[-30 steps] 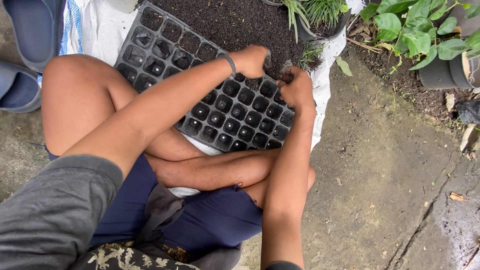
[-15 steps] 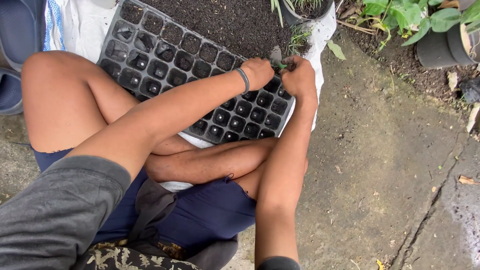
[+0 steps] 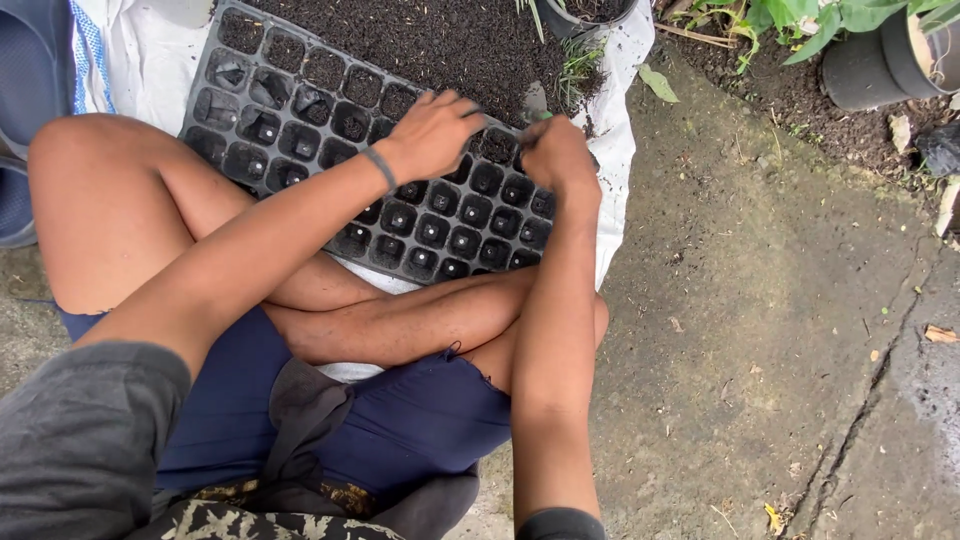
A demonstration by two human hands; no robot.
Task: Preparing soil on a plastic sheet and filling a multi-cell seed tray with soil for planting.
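Observation:
A black seedling tray [image 3: 300,140] with many small cells lies on a white sheet [image 3: 615,150] in front of my crossed legs. My left hand [image 3: 435,130] rests on the tray's far edge, fingers spread over the cells beside the dark soil pile [image 3: 440,40], holding nothing I can see. My right hand [image 3: 555,155] is closed at the tray's far right corner, pinching a small green seedling [image 3: 542,115] whose tip shows above the fingers. The two hands are a short gap apart.
A small pot with grassy shoots [image 3: 580,15] stands at the soil's far edge. A black pot [image 3: 865,65] with leafy plants sits at the top right. Blue slippers [image 3: 20,200] lie at the left. Cracked concrete ground [image 3: 780,330] spreads to the right.
My left hand has let go near the seedling and moved left, spreading onto the tray. My right hand keeps the seedling and has lowered slightly toward the corner cells.

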